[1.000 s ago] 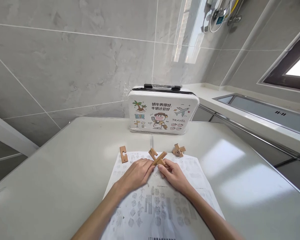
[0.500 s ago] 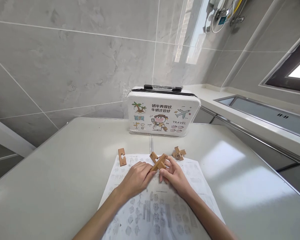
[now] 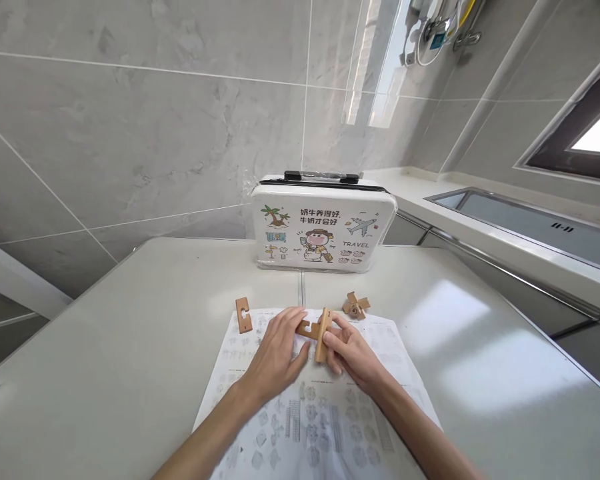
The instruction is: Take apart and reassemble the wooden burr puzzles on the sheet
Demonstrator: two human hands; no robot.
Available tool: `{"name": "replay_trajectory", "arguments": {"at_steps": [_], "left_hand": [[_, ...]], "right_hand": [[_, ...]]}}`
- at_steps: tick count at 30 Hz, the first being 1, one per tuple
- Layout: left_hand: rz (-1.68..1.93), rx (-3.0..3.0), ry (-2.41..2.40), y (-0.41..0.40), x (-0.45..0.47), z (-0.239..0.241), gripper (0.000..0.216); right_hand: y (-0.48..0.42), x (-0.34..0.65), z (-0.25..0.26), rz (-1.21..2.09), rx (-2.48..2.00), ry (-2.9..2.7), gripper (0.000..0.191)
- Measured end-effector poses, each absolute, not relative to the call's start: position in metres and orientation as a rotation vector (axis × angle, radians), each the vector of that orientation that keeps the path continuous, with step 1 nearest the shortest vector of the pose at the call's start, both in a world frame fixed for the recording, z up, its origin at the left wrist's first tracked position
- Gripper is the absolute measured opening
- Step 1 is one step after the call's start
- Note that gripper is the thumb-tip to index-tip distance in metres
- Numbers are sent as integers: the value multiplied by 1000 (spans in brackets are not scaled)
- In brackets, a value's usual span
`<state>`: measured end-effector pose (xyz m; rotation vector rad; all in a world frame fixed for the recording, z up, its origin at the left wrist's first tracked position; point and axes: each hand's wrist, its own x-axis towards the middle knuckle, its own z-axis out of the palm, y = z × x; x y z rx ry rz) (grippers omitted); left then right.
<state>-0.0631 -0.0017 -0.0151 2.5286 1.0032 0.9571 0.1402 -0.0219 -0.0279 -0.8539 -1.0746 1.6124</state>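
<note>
Two interlocked notched wooden puzzle pieces (image 3: 323,340) are held between my hands above the paper. One stands almost upright and bears the number 2; the other runs crosswise, its notch showing on the left. My right hand (image 3: 353,350) pinches the crossing between thumb and fingers. My left hand (image 3: 277,350) has its fingertips at the left end of the crosswise piece, the thumb held apart below; its exact hold is partly hidden. A loose notched wooden piece (image 3: 242,323) marked 1 lies to the left. A joined wooden cluster (image 3: 356,305) sits on the right.
A printed instruction sheet (image 3: 280,417) with small diagrams lies under my hands on the white table (image 3: 130,333). A white plastic-wrapped case (image 3: 325,227) with cartoon prints stands at the back. Behind it is a grey tiled wall, with a counter (image 3: 520,227) at the right.
The joined pieces have turned from a diagonal cross to nearly upright and crosswise. My left thumb has come off the pieces, and that hand's fingers have shifted up to the left end.
</note>
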Motion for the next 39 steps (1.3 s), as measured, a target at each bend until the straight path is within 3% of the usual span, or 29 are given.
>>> {"name": "replay_trajectory", "arguments": {"at_steps": [5,24,39], "left_hand": [[800,2560,936,1,-65,-15,33],[722,2548,963,2,-67,-16,14],[681,2558,967,2,-68,-15,18]], "right_hand": [[-23,141,-30,1701,-809,-1118,51],[-23,148,-26,1701,-802,-1089,36],[-24,146,-21,1808,-707,-1000,40]]}}
